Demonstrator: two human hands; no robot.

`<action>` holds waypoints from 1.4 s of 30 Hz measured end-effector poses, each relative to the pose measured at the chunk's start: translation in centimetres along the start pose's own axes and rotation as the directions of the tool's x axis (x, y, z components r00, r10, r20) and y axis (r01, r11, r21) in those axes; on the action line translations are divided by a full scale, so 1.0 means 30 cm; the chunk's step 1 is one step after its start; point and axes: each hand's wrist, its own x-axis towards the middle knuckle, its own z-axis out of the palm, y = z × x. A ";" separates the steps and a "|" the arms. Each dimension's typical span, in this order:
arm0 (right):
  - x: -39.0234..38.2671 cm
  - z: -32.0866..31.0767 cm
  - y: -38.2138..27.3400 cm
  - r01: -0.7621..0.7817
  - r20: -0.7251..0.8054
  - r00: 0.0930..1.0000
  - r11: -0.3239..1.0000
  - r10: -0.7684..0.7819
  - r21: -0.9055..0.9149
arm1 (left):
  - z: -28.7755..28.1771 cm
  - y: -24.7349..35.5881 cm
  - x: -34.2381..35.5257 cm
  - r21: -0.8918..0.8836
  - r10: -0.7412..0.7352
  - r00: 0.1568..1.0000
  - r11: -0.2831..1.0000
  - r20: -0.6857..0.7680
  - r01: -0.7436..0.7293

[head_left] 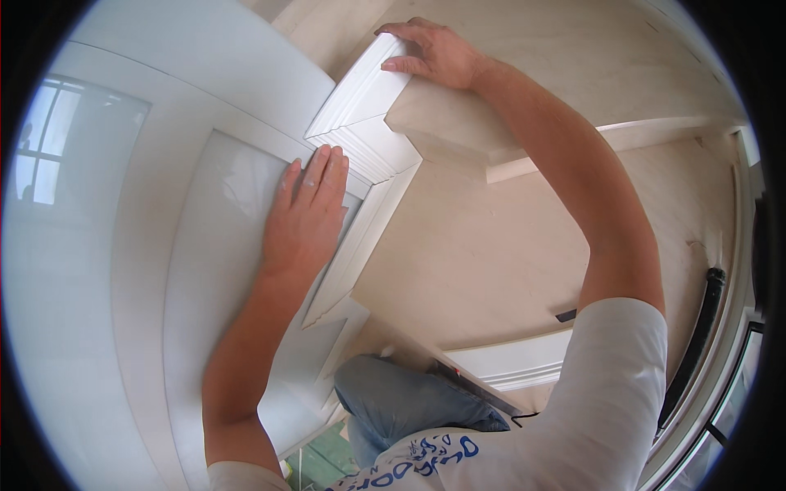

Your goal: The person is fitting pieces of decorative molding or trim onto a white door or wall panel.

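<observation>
My right hand (438, 56) grips the far end of a short white moulding piece (357, 88), thumb on one side and fingers over the top edge. That piece meets another grooved white moulding section (378, 147) at an angled joint, and a longer moulding strip (364, 237) runs from there toward me. My left hand (307, 209) lies flat with fingers stretched out, its fingertips at the lower edge of the moulding near the corner. Under the palm is a glossy white cabinet front (221, 196) with a recessed panel.
A beige ceiling (467, 254) with a stepped edge (565, 151) spreads beyond the moulding. Another white moulding length (516, 360) lies at lower right, near my jeans-clad leg (409, 405). A black tube (696, 344) runs along the right, beside a window frame (737, 368).
</observation>
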 end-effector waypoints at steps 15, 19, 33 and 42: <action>-0.005 0.002 0.001 0.096 -0.035 0.994 0.988 -0.101 -0.121 | -0.011 0.006 -0.002 -0.042 -0.033 0.998 0.999 -0.058 0.031; -0.006 -0.006 -0.024 0.091 -0.031 0.995 0.989 -0.095 -0.121 | -0.006 0.005 0.005 -0.055 -0.069 0.993 0.996 -0.096 0.064; -0.032 -0.075 -0.121 -0.089 0.184 0.978 0.994 0.099 -0.060 | -0.021 0.003 0.013 -0.019 -0.080 0.994 0.997 -0.079 0.079; -0.029 -0.090 -0.125 -0.071 0.190 0.978 0.995 0.084 -0.075 | -0.018 -0.007 0.012 0.023 -0.087 0.993 0.996 -0.074 0.089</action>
